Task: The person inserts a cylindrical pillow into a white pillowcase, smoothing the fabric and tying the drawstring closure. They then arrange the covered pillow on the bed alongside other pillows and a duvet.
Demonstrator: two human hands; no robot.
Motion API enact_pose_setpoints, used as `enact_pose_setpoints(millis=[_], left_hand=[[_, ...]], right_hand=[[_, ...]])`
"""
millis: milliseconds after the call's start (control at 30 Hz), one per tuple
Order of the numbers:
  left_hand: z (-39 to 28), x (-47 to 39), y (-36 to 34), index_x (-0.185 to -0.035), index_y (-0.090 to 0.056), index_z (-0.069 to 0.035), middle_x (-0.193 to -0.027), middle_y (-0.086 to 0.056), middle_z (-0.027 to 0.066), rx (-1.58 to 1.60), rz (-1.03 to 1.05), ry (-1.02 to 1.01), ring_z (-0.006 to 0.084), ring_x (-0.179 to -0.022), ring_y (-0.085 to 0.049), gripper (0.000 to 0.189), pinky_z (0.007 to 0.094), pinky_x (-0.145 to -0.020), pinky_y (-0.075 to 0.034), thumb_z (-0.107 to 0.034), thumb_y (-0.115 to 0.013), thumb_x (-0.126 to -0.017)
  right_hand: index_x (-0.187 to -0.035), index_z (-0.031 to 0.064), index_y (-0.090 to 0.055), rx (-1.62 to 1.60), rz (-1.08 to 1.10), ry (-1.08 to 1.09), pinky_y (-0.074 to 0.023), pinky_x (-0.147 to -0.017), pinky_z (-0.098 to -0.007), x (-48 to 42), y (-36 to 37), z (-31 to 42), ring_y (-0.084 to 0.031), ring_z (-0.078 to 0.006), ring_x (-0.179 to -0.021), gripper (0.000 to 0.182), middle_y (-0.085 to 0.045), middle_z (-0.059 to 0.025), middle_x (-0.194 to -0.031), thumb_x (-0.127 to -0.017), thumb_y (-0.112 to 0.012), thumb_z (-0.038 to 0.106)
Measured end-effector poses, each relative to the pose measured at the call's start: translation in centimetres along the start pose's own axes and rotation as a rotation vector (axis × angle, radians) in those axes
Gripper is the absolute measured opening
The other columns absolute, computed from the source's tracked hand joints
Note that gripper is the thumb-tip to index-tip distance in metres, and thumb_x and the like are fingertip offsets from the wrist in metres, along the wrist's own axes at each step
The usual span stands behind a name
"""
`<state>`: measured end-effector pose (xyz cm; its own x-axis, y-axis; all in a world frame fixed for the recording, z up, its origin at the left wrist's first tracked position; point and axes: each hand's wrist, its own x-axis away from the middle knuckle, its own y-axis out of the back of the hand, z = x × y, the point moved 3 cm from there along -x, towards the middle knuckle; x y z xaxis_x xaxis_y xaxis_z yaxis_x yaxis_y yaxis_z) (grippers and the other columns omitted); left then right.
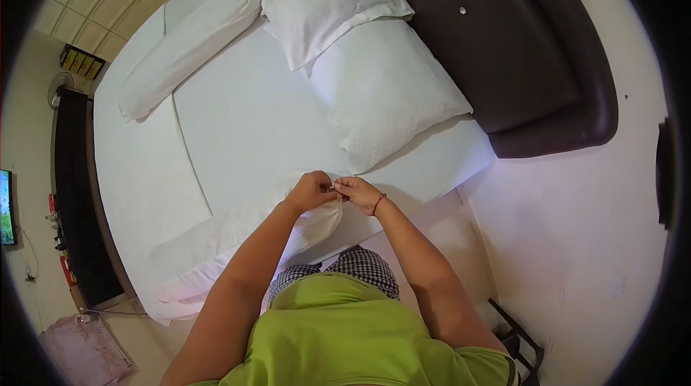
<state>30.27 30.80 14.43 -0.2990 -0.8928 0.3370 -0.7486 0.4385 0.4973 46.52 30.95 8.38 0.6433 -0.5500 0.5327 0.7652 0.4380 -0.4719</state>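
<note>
My left hand (312,192) and my right hand (359,192) meet over the near edge of the bed, their fingertips pinching a small white piece, which looks like a tie or the fabric end of the near bolster. The white bolster (216,237) lies along the bed's near side, below my hands and partly behind my left forearm. A beaded bracelet circles my right wrist. Just beyond my hands rests a white pillow (388,92), with a second white pillow (324,0) overlapping it. Another white bolster (191,51) lies at the far side on the white sheet (243,111).
A dark brown padded headboard (502,46) stands at the right against a pale wall (572,224). At the left are a long dark cabinet (81,197), a fan (59,86) and a lit screen (6,208). A dark-framed object (521,340) stands at lower right.
</note>
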Motion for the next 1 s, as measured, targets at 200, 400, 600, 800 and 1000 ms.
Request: enact_pose_setpoints(millis=[200,400,600,800,1000], left_hand=[[-0.7,0.0,0.5,-0.087,-0.065,0.004,-0.084,-0.064,0.0114,-0.017,0.059,0.111,0.0189,-0.071,-0.060,0.022,0.0313,-0.063,-0.049,-0.016,-0.074,-0.082],[-3.3,1.9,1.2,-0.083,-0.065,0.001,-0.076,-0.059,0.0114,-0.238,-0.052,-0.198,0.0263,-0.071,-0.060,0.016,0.0362,-0.068,-0.049,-0.014,-0.068,-0.086],[-2.9,4.2,0.7,-0.071,-0.062,0.001,-0.072,-0.060,0.0169,-0.374,-0.053,-0.166,0.0354,-0.073,-0.058,0.024,0.0453,-0.068,-0.047,-0.017,-0.061,-0.087],[-3.2,6.0,-0.6,-0.063,-0.060,0.000,-0.068,-0.058,0.0177,-0.326,-0.138,-0.222,0.0374,-0.068,-0.058,0.022,0.0466,-0.066,-0.048,-0.013,-0.063,-0.081],[-2.6,7.5,-2.0,-0.068,-0.065,0.001,-0.075,-0.062,0.0207,-0.319,-0.187,-0.190,0.0405,-0.072,-0.060,0.021,0.0481,-0.070,-0.048,-0.017,-0.062,-0.079]], right_hand=[[-0.098,0.0016,-0.072,0.452,-0.117,0.086,-0.0523,-0.073,-0.0295,1.6,1.5,3.4,-0.064,-0.0150,-0.080,0.017,-0.070,-0.0064,-0.090,-0.089,-0.065,0.015],[-0.097,0.0019,-0.068,0.983,-0.271,0.227,-0.0511,-0.078,-0.0378,1.4,1.9,3.4,-0.065,-0.0300,-0.085,0.017,-0.069,-0.0160,-0.091,-0.090,-0.059,0.015],[-0.102,0.0035,-0.057,1.127,-0.299,0.084,-0.0491,-0.079,-0.0453,0.5,1.4,1.8,-0.062,-0.0384,-0.091,0.018,-0.065,-0.0214,-0.096,-0.095,-0.045,0.014],[-0.096,0.0018,-0.057,1.264,-0.421,0.284,-0.0483,-0.073,-0.0480,-1.2,0.3,0.7,-0.062,-0.0416,-0.084,0.014,-0.064,-0.0244,-0.086,-0.091,-0.045,0.008],[-0.090,0.0016,-0.059,1.309,-0.443,0.278,-0.0476,-0.075,-0.0497,-1.3,-0.3,-0.5,-0.061,-0.0456,-0.085,0.017,-0.063,-0.0269,-0.087,-0.089,-0.047,0.013]])
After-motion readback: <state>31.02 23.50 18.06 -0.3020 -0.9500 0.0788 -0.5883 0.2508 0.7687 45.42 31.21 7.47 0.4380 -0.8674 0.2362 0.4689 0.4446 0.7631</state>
